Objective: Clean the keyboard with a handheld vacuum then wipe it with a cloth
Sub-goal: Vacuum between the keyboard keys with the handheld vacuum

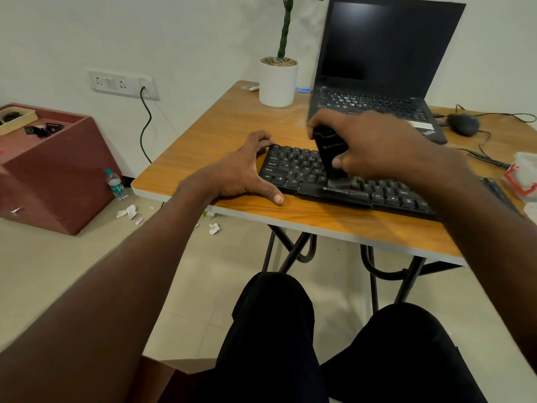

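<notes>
On the wooden worktop (226,117), near its front edge: black keyboard (302,170), lying flat and slightly askew, brand lettering visible on the front lip. Above its middle keys, held upright with the clear nozzle end down on the keys: black handheld vacuum (329,152). Right hand (377,144) wrapped round the vacuum's body, grip clenched on it, fingers over the top and far side, thumb on the near side; somewhat motion-blurred. Left hand (241,173) spread at the keyboard's left end, grip released, fingers reaching over the far left corner, thumb flat on the worktop just beside the near left corner, bracing the keyboard's edge.

Behind the keyboard: open black laptop (386,48), screen dark. To its left, white pot (277,82) with a green-stemmed plant and pebbles on top. To the laptop's right, dark mouse (462,125) with a trailing cable. At the far right edge, partly cut off: white item with red trim (523,175), kind not discernible.

On the floor to the left: reddish-brown box (52,170), plastic bottle (116,184) beside it, crumpled paper scraps (128,212) nearby. On the wall: socket panel (122,84) with a black cord plugged in. Below the worktop edge: knees in dark trousers.
</notes>
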Tool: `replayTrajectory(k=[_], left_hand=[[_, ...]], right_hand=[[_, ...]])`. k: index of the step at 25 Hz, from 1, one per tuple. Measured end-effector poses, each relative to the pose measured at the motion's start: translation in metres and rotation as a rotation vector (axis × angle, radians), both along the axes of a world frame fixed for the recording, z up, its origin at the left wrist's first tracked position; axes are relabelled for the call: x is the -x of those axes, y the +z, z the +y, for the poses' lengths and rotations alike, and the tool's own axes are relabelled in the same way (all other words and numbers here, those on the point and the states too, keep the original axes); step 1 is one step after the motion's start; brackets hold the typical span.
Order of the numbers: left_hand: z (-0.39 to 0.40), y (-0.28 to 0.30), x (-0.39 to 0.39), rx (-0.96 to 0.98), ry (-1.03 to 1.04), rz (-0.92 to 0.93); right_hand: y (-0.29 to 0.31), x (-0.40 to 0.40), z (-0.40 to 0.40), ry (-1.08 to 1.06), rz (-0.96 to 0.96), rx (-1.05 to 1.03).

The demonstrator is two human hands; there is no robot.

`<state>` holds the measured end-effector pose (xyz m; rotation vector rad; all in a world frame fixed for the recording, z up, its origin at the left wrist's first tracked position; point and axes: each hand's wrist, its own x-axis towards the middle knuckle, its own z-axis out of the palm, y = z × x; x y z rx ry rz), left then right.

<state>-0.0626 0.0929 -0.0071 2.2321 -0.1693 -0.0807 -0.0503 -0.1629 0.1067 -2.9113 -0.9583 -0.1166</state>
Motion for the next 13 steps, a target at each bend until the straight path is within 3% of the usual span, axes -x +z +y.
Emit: replayTrajectory(k=[2, 4, 8, 10, 13], left_hand=[[0.000, 0.000, 0.000, 0.005, -0.001, 0.007], [0.000, 0.000, 0.000, 0.008, -0.007, 0.005], [-0.001, 0.000, 0.000, 0.026, -0.013, -0.001], [-0.001, 0.000, -0.001, 0.029, -0.016, 0.008], [-0.001, -0.001, 0.000, 0.027, -0.023, 0.012]], right_hand=[[-0.006, 0.006, -0.003, 0.056, -0.072, -0.116], [-0.019, 0.016, -0.007, 0.168, 0.051, -0.269], [-0.003, 0.005, -0.035, -0.050, 0.075, -0.026], [-0.002, 0.003, -0.033, -0.012, 0.044, -0.109], [-0.015, 0.015, -0.023, 0.157, 0.161, -0.295]])
